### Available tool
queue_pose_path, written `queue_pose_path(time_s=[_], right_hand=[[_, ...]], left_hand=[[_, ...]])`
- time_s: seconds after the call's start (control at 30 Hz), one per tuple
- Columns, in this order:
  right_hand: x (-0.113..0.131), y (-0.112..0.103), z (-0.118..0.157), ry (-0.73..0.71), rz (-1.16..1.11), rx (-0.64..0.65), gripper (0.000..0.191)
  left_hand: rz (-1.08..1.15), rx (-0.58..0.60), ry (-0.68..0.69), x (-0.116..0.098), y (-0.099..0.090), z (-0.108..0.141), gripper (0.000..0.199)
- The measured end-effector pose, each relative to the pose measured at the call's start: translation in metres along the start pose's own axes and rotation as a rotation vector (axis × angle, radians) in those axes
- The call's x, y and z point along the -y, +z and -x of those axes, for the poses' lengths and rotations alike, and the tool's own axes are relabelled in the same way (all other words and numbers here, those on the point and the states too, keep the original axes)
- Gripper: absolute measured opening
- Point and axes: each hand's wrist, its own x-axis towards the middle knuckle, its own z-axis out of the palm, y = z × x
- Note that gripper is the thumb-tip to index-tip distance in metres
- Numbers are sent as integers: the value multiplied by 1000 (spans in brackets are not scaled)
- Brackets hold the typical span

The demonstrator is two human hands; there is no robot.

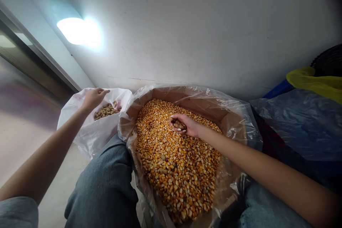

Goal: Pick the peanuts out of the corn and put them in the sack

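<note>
My right hand (pixel 184 124) is closed around a few unshelled peanuts (pixel 179 125), palm turned up, just above dried corn kernels (pixel 181 171). The yellow-orange kernels fill a cardboard box (pixel 232 124) lined with clear plastic (pixel 252 124). A few more peanuts (pixel 163 171) lie among the corn. To the left, my left hand (pixel 95 98) is over the far edge of a white plastic bag (pixel 91 135), fingers stretched to the right and no object visible in them. Unshelled peanuts (pixel 107 111) lie inside that bag; the underside of my left hand is hidden.
A bright lamp (pixel 72 30) hangs at upper left before a pale wall (pixel 187 35). My knee (pixel 104 185) is against the box's left side. On the right are bluish plastic sheeting (pixel 296 121), yellow mesh (pixel 315 80) and a dark basket-like object (pixel 330 60).
</note>
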Motion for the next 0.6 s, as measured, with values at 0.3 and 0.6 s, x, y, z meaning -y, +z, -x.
queue_pose_path(time_s=[0.3,0.6], right_hand=[[2,1,-2,-25,-10,-84,17],[64,55,-46,-125,203,-281,14]], left_hand=[[-120,76,695,-49,52,68,32],[-176,424,1124,-73,107,112,35]])
